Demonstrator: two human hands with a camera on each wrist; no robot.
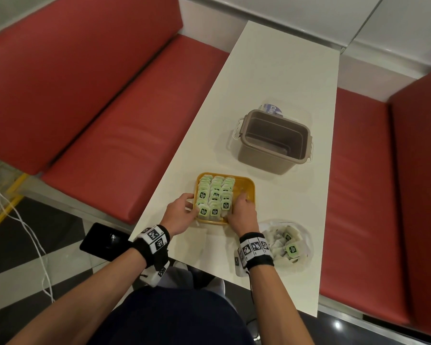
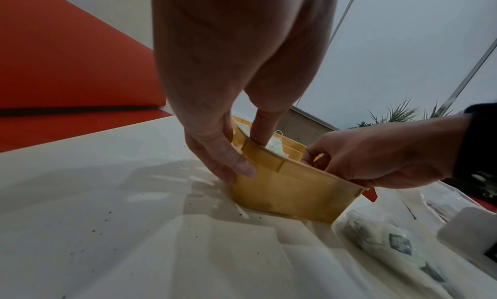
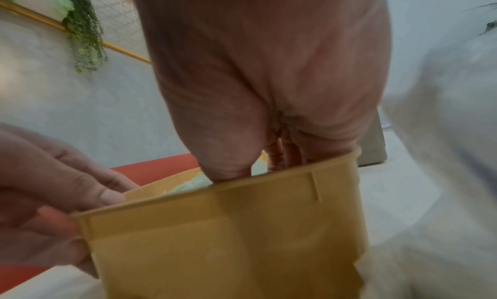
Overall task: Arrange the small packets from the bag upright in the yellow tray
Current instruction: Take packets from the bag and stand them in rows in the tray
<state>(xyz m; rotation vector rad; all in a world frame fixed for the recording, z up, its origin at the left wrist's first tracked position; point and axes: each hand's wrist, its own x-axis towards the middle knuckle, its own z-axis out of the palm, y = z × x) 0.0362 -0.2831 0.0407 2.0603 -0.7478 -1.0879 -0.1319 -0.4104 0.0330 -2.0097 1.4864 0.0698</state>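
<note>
The yellow tray (image 1: 247, 187) stands on the white table with three rows of green-labelled packets (image 1: 215, 192) upright in it; its right strip is bare. My left hand (image 1: 184, 210) pinches the tray's near-left wall (image 2: 290, 188), fingers outside and thumb inside on a packet (image 2: 274, 146). My right hand (image 1: 242, 207) dips into the tray's right side beside the third row. In the right wrist view its thumb and fingers (image 3: 274, 154) close round a pale packet just behind the tray wall (image 3: 228, 239). The clear bag (image 1: 288, 245) of loose packets lies right of my right wrist.
An open grey plastic box (image 1: 274, 140) stands further back on the table, a clear lid behind it. Red bench seats run along both sides. A black phone (image 1: 102, 241) lies left of the table's near corner, and white cables trail over the floor.
</note>
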